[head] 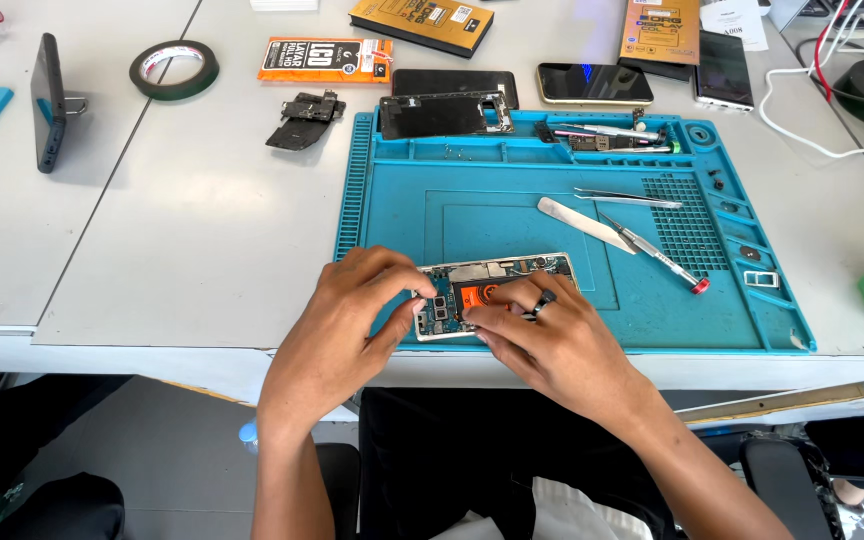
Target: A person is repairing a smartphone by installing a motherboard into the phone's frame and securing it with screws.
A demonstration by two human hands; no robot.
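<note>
Opened phone (497, 290), back off, circuit boards showing, lying flat at near edge of blue repair mat (512, 215). Pinched at its left end by left hand (352, 310), fingers curled on frame. Pressed on middle by right hand (552, 335), fingertips (482, 315) bent down on orange part. White pry tool (584, 224), tweezers (627, 197), screwdriver (657, 255) further up mat. Tape roll (174, 69) well off mat, far left.

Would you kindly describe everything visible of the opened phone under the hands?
The opened phone lies flat, back cover off, on the near part of the blue work mat. Its pale metal frame encloses dark circuit boards and an orange-labelled part. The left hand pinches its left end; the right hand, wearing a dark ring, covers its lower right.
</note>
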